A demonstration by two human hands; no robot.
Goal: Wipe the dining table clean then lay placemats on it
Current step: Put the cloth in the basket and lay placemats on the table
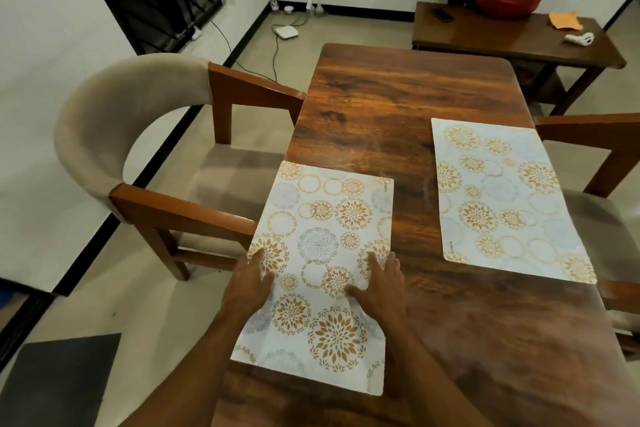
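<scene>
both hands, left (250, 282) and right (381, 284), press flat with fingers spread on the near placemat (322, 253) on the worktop (398, 97), a second mat (502, 198) lying well apart.

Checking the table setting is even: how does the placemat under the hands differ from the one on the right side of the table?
The near placemat has the left hand and right hand pressed flat on it; the far placemat lies untouched. The near placemat overhangs the left edge of the table by a chair; the far placemat sits along the right edge. Both share the same pale circular floral print.
</scene>
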